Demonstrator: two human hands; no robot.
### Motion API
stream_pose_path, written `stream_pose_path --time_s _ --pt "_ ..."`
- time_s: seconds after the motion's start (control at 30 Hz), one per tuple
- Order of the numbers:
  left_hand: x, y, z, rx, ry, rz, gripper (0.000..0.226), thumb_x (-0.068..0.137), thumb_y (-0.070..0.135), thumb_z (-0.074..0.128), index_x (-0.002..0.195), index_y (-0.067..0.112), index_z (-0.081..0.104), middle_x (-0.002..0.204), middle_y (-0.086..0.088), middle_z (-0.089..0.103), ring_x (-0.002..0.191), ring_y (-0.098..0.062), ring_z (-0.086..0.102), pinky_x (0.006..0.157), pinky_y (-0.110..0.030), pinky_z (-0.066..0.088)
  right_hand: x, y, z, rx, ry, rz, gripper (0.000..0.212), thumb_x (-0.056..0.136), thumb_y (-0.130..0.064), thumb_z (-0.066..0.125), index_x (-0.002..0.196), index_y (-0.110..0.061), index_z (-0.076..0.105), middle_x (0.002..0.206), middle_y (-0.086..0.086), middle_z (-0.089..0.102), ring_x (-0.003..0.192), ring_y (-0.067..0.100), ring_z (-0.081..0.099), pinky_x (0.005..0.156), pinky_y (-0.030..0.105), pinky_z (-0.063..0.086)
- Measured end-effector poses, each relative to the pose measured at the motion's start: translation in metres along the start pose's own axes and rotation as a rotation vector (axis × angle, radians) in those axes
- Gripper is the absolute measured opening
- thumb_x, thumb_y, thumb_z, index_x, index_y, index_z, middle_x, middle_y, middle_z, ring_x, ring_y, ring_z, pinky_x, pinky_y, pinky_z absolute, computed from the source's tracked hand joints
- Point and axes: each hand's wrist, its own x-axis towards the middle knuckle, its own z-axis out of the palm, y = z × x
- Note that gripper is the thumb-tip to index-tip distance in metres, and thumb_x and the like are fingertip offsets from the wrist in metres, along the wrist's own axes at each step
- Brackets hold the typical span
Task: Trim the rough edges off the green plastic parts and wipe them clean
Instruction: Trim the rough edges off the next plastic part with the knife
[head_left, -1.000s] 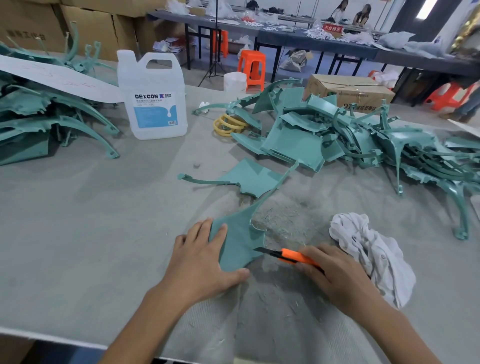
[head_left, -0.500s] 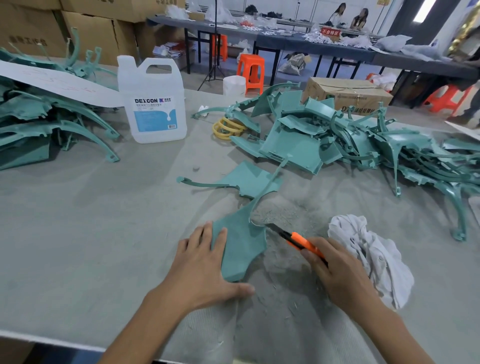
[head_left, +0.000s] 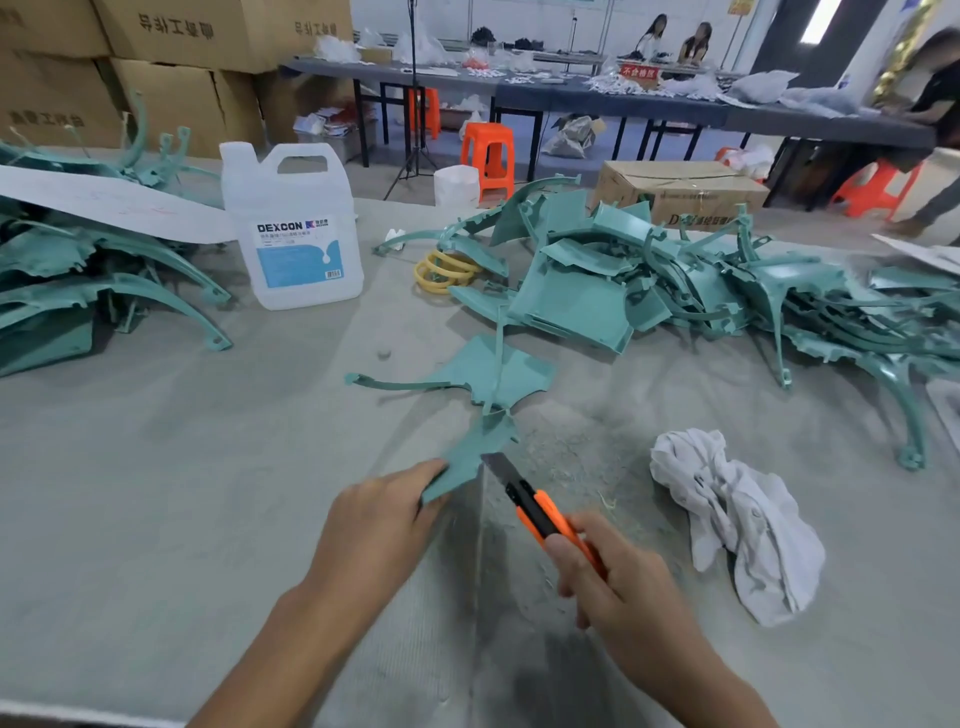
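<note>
My left hand (head_left: 379, 525) grips the near end of a green plastic part (head_left: 475, 452), tilted up on edge above the grey table (head_left: 156, 493). Its thin arm reaches away over a second flat green part (head_left: 488, 371). My right hand (head_left: 608, 577) holds an orange utility knife (head_left: 540, 514); the extended blade tip touches the right edge of the held part. A crumpled white rag (head_left: 737, 519) lies to the right of the knife. Fine green shavings dust the cloth around the blade.
A heap of green parts (head_left: 675, 291) fills the right rear, another stack (head_left: 78, 280) the left rear under a white sheet. A white DEXCON jug (head_left: 293, 228) and yellow rings (head_left: 441, 270) stand behind. Cardboard boxes, orange stools and people at far tables.
My left hand has lifted the part from flat on the table up onto its edge. The knife has swung from lying sideways to pointing away, its blade further up the part's edge.
</note>
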Motion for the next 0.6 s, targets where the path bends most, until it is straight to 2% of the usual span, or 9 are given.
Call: stream_pose_path --time_s 0.13,0.23,0.37,0.47,0.6 --pt "0.006 -0.002 -0.002 -0.043 -0.001 -0.014 0.03 0.1 0.038 0.055 0.128 0.036 0.066 0.094 0.004 0.076 0.083 -0.029 0.067 0.072 -0.039 0.05 0.001 -0.005 0.006 0.052 0.0 0.006 0.031 0.095 -0.065 0.046 0.108 -0.038 0.056 0.077 -0.007 0.068 0.062 0.012 0.063 0.064 0.046 0.055" --pt "0.006 -0.002 -0.003 -0.071 0.011 -0.005 0.03 0.101 0.045 0.05 0.123 0.036 0.069 0.087 0.003 0.076 0.077 -0.029 0.065 0.07 -0.04 0.05 0.003 -0.008 0.006 0.042 0.029 -0.013 0.034 0.093 -0.07 0.043 0.104 -0.04 0.056 0.075 -0.003 0.066 0.06 0.014 0.061 0.061 0.045 0.053" --pt "0.007 -0.003 -0.001 -0.059 0.004 -0.024 0.029 0.099 0.042 0.056 0.125 0.036 0.067 0.087 0.003 0.075 0.077 -0.029 0.065 0.07 -0.039 0.05 0.008 -0.012 0.012 -0.014 0.056 -0.033 0.036 0.092 -0.071 0.039 0.1 -0.04 0.055 0.073 -0.005 0.064 0.062 0.013 0.06 0.06 0.044 0.052" --pt "0.005 -0.003 0.0 -0.05 -0.006 -0.036 0.03 0.1 0.038 0.058 0.129 0.037 0.065 0.088 0.004 0.075 0.076 -0.025 0.064 0.07 -0.038 0.05 0.022 -0.009 0.01 -0.048 0.13 0.037 0.04 0.094 -0.069 0.039 0.097 -0.033 0.054 0.068 -0.001 0.062 0.058 0.013 0.057 0.062 0.046 0.05" --pt "0.008 -0.001 -0.001 -0.044 -0.019 -0.041 0.03 0.101 0.044 0.053 0.128 0.037 0.066 0.083 0.003 0.073 0.074 -0.028 0.063 0.069 -0.041 0.05 0.032 -0.006 0.0 -0.049 0.236 0.061 0.041 0.092 -0.073 0.032 0.098 -0.038 0.053 0.065 -0.001 0.062 0.052 0.014 0.055 0.054 0.043 0.047"
